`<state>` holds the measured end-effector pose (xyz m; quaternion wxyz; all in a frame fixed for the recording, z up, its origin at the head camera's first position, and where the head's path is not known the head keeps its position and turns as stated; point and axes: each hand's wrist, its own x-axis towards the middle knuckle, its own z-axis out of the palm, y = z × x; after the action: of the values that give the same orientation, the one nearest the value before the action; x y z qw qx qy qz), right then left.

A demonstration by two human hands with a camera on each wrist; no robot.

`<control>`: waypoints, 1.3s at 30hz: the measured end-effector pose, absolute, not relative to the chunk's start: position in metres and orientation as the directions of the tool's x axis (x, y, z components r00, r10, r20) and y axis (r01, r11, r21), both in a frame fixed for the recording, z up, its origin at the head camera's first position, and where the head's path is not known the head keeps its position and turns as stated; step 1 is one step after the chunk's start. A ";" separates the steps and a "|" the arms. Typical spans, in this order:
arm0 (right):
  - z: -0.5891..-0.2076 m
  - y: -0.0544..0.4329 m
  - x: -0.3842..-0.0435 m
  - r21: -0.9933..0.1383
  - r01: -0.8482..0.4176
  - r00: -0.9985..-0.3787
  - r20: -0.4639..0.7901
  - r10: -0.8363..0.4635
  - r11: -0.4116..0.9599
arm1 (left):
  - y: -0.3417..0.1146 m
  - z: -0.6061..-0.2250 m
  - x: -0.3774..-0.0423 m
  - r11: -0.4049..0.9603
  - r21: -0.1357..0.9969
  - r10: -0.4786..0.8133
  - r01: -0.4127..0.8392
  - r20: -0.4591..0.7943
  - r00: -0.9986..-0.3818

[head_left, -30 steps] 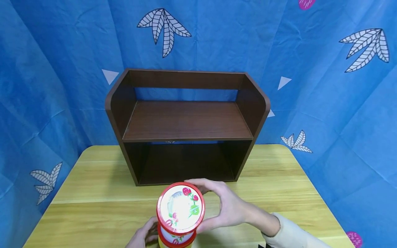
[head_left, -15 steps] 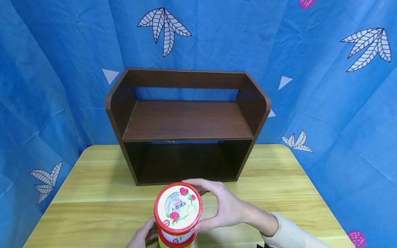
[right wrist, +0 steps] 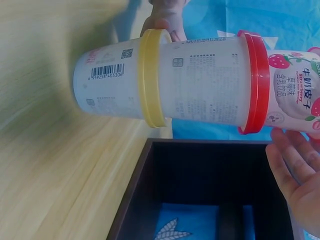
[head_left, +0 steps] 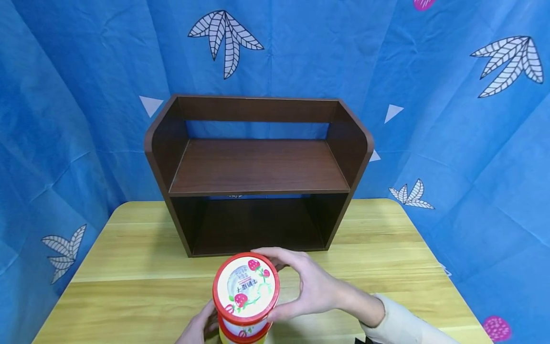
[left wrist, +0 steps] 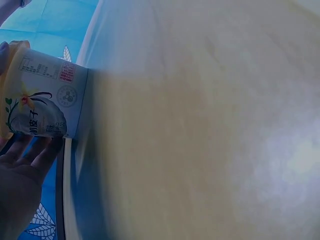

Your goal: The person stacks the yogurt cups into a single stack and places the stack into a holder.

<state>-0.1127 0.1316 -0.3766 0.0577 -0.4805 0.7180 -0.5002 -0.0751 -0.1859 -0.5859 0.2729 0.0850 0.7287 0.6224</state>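
Three lidded paper cups stand in one stack near the table's front edge. The top strawberry cup (head_left: 246, 288) has a red-rimmed lid, the middle cup (right wrist: 205, 82) another red lid, and the bottom cup (right wrist: 112, 80) a yellow lid. My right hand (head_left: 311, 286) holds the top cup from the right, thumb in front and fingers behind. From the left, my left hand (head_left: 197, 327) holds the bottom cup, its fingers on the wall in the left wrist view and the thumb near the lid. Most of the lower cups is hidden in the head view.
A dark brown two-tier shelf (head_left: 259, 167) stands behind the stack on the light wooden table (head_left: 129, 286). Blue patterned cloth (head_left: 301, 52) hangs at the back and both sides.
My right hand and the top cup have shifted slightly left, so the top cup sits more squarely over the one below. My left hand has barely moved.
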 end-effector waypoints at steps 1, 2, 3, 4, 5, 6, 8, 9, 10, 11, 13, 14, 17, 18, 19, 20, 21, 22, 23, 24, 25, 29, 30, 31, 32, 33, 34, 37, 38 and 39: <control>-0.377 0.132 -0.113 -0.775 -0.631 -0.532 0.398 -0.748 0.036 | -0.186 -0.585 -0.075 0.211 0.954 0.461 -0.213 -0.289 -0.839; -0.376 0.132 -0.113 -0.776 -0.630 -0.532 0.399 -0.747 0.035 | -0.186 -0.584 -0.075 0.214 0.954 0.459 -0.212 -0.290 -0.840; -0.377 0.131 -0.113 -0.775 -0.631 -0.531 0.401 -0.747 0.033 | -0.186 -0.584 -0.075 0.216 0.954 0.457 -0.210 -0.288 -0.841; -0.377 0.131 -0.113 -0.774 -0.633 -0.530 0.402 -0.746 0.033 | -0.186 -0.582 -0.075 0.221 0.952 0.458 -0.213 -0.294 -0.839; -0.377 0.131 -0.113 -0.775 -0.632 -0.531 0.403 -0.745 0.032 | -0.185 -0.581 -0.075 0.226 0.949 0.457 -0.219 -0.302 -0.837; -0.377 0.131 -0.113 -0.774 -0.633 -0.531 0.405 -0.744 0.031 | -0.185 -0.580 -0.075 0.231 0.946 0.456 -0.226 -0.311 -0.834; -0.377 0.131 -0.113 -0.774 -0.633 -0.533 0.408 -0.742 0.029 | -0.185 -0.578 -0.076 0.229 0.945 0.459 -0.233 -0.316 -0.831; -0.377 0.131 -0.113 -0.773 -0.634 -0.532 0.409 -0.741 0.029 | -0.185 -0.578 -0.076 0.233 0.943 0.459 -0.238 -0.322 -0.828; -0.378 0.131 -0.113 -0.773 -0.634 -0.533 0.410 -0.740 0.028 | -0.184 -0.577 -0.076 0.233 0.942 0.460 -0.243 -0.327 -0.826; -0.378 0.131 -0.113 -0.774 -0.633 -0.534 0.411 -0.739 0.027 | -0.184 -0.578 -0.077 0.234 0.941 0.457 -0.246 -0.329 -0.826; -0.378 0.131 -0.113 -0.774 -0.632 -0.534 0.410 -0.739 0.027 | -0.185 -0.578 -0.077 0.232 0.941 0.458 -0.247 -0.329 -0.826; -0.378 0.131 -0.112 -0.778 -0.628 -0.537 0.407 -0.739 0.028 | -0.185 -0.578 -0.078 0.235 0.939 0.457 -0.250 -0.334 -0.825; -0.379 0.131 -0.111 -0.785 -0.618 -0.548 0.396 -0.737 0.038 | -0.186 -0.577 -0.078 0.236 0.939 0.456 -0.252 -0.336 -0.824; -0.380 0.131 -0.111 -0.790 -0.612 -0.555 0.390 -0.735 0.044 | -0.186 -0.576 -0.077 0.234 0.938 0.456 -0.255 -0.337 -0.824; -0.380 0.131 -0.110 -0.794 -0.606 -0.561 0.385 -0.733 0.047 | -0.185 -0.575 -0.077 0.230 0.938 0.454 -0.261 -0.341 -0.823; -0.380 0.131 -0.110 -0.798 -0.601 -0.567 0.381 -0.730 0.050 | -0.185 -0.572 -0.076 0.226 0.938 0.455 -0.261 -0.339 -0.824; -0.381 0.131 -0.109 -0.797 -0.602 -0.568 0.385 -0.728 0.048 | -0.185 -0.570 -0.076 0.224 0.940 0.455 -0.258 -0.335 -0.825; -0.382 0.132 -0.109 -0.797 -0.602 -0.569 0.389 -0.724 0.045 | -0.184 -0.568 -0.075 0.222 0.939 0.454 -0.263 -0.339 -0.824; -0.382 0.132 -0.109 -0.800 -0.599 -0.573 0.392 -0.720 0.041 | -0.184 -0.566 -0.075 0.223 0.939 0.453 -0.261 -0.337 -0.825; -0.383 0.133 -0.109 -0.798 -0.602 -0.573 0.402 -0.714 0.034 | -0.183 -0.565 -0.074 0.222 0.936 0.451 -0.272 -0.346 -0.822; -0.383 0.135 -0.109 -0.794 -0.608 -0.571 0.415 -0.708 0.024 | -0.183 -0.565 -0.074 0.224 0.938 0.451 -0.265 -0.340 -0.825; -0.386 0.141 -0.108 -0.789 -0.614 -0.584 0.451 -0.675 0.003 | -0.183 -0.568 -0.075 0.226 0.941 0.452 -0.252 -0.330 -0.829; -0.386 0.143 -0.109 -0.785 -0.619 -0.584 0.464 -0.666 -0.003 | -0.184 -0.571 -0.075 0.228 0.941 0.452 -0.251 -0.330 -0.829; -0.387 0.145 -0.109 -0.782 -0.623 -0.585 0.474 -0.658 -0.009 | -0.184 -0.572 -0.075 0.229 0.944 0.454 -0.239 -0.321 -0.831; -0.387 0.147 -0.109 -0.780 -0.625 -0.589 0.481 -0.650 -0.012 | -0.184 -0.574 -0.075 0.229 0.943 0.455 -0.240 -0.322 -0.830; -0.388 0.149 -0.110 -0.774 -0.633 -0.587 0.495 -0.641 -0.018 | -0.184 -0.575 -0.075 0.229 0.945 0.457 -0.234 -0.316 -0.831; -0.389 0.151 -0.110 -0.770 -0.638 -0.587 0.506 -0.632 -0.023 | -0.185 -0.575 -0.076 0.230 0.945 0.459 -0.231 -0.315 -0.831; -0.392 0.158 -0.111 -0.760 -0.650 -0.599 0.530 -0.600 -0.022 | -0.186 -0.578 -0.077 0.230 0.945 0.458 -0.233 -0.317 -0.831; -0.393 0.160 -0.111 -0.762 -0.648 -0.609 0.532 -0.588 -0.018 | -0.186 -0.579 -0.077 0.227 0.945 0.459 -0.237 -0.318 -0.829; -0.394 0.163 -0.112 -0.761 -0.649 -0.615 0.538 -0.576 -0.017 | -0.187 -0.579 -0.076 0.226 0.945 0.459 -0.235 -0.317 -0.830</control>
<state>-0.1118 0.1628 -0.3940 -0.0324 -0.4373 0.7003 -0.5632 -0.0765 -0.1865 -0.5787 0.2811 0.0764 0.7308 0.6174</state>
